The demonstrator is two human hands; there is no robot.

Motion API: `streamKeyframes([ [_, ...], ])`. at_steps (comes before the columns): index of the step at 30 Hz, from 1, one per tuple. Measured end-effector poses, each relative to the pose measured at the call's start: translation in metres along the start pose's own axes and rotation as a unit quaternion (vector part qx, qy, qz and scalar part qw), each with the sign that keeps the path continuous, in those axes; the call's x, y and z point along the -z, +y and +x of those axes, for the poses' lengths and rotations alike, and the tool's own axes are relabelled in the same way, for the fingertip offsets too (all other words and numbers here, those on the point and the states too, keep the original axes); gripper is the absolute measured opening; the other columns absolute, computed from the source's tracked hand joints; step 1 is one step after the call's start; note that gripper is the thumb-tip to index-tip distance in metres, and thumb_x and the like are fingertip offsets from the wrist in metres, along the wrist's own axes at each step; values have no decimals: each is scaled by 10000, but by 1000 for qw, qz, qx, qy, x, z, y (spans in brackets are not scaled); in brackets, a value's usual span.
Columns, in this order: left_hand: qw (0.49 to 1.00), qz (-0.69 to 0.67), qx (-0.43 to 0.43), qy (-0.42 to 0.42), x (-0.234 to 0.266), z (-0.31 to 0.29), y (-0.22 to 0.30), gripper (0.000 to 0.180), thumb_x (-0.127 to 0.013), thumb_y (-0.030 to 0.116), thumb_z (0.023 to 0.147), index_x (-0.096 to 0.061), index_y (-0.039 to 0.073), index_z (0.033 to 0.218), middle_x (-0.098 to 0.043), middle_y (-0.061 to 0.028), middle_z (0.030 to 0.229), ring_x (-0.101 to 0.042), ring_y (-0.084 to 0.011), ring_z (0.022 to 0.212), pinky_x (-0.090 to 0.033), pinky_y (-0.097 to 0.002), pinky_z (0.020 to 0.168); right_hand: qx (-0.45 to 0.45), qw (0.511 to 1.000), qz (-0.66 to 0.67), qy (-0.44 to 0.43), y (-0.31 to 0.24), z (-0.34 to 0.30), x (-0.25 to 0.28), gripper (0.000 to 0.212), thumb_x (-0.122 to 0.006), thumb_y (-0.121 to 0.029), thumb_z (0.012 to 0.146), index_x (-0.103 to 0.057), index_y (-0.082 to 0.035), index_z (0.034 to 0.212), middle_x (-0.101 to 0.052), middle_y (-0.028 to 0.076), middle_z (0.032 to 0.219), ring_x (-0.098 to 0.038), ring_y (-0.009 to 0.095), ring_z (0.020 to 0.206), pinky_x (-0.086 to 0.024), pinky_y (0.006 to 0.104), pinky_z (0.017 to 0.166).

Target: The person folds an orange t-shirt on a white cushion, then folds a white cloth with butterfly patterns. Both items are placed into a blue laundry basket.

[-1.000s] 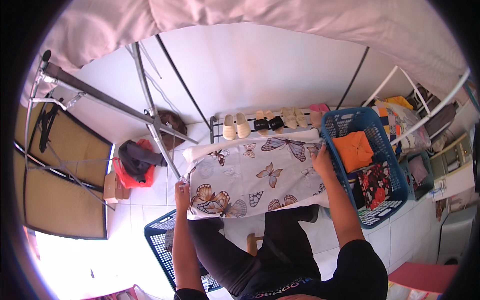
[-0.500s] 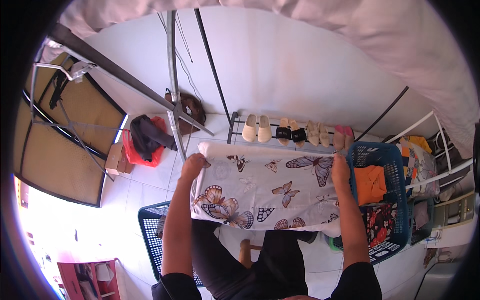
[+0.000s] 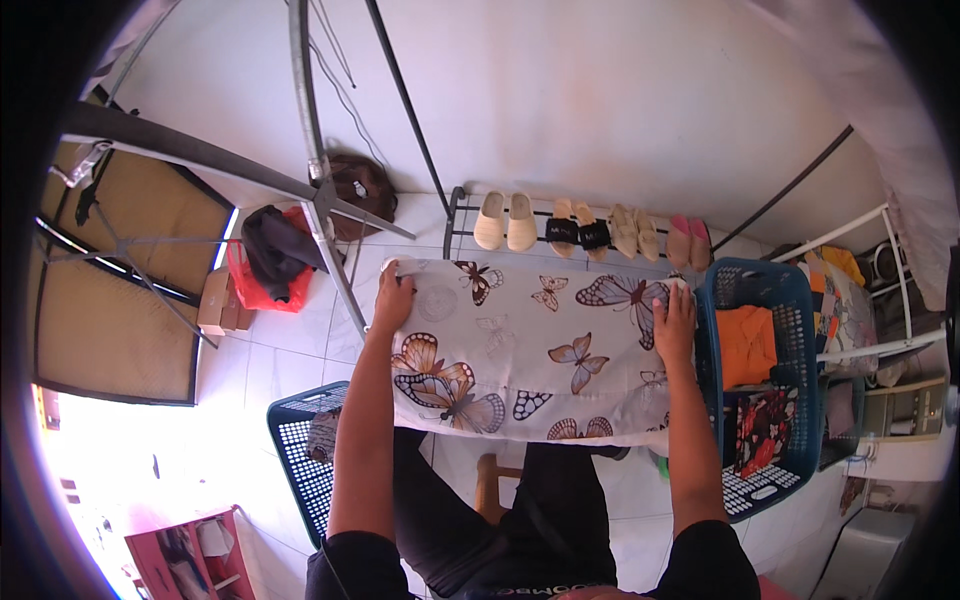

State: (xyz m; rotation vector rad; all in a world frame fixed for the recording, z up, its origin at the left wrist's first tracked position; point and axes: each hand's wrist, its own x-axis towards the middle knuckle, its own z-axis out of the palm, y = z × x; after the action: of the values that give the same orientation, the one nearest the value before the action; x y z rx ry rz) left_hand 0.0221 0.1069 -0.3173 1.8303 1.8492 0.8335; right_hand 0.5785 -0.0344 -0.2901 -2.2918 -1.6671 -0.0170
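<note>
Since half a second ago the butterfly cloth (image 3: 540, 350) has stayed stretched out flat between both hands, barely shifted. Left hand (image 3: 393, 298) is closed on the cloth's upper left corner, right hand (image 3: 674, 322) closed on its upper right edge. Beyond the cloth stands a shoe rack (image 3: 585, 232) (slippers in a row); just right of the cloth sits a blue laundry basket (image 3: 765, 385), and another blue basket (image 3: 300, 455) lies below its left corner.
</note>
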Motion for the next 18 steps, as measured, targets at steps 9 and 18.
streamKeyframes([
  [9,982,120,-129,76,8,-38,67,658,-698,169,878,-419,86,1468,-344,-239,1548,-433,-446,1348,-387,-509,1105,-64,980,188,-27,22,-13,25,659,-451,-461,1051,-299,-85,1569,-243,256,1616,-287,437,1471,-307,466,1170],
  [18,933,125,-306,-145,38,-243,106,576,-785,179,791,-586,115,1328,-436,-168,1505,-441,-404,1354,-355,-553,1118,-132,941,311,-20,57,-217,66,600,-525,-360,1039,-394,-1,1502,-412,268,1517,-378,407,1425,-327,428,1155],
])
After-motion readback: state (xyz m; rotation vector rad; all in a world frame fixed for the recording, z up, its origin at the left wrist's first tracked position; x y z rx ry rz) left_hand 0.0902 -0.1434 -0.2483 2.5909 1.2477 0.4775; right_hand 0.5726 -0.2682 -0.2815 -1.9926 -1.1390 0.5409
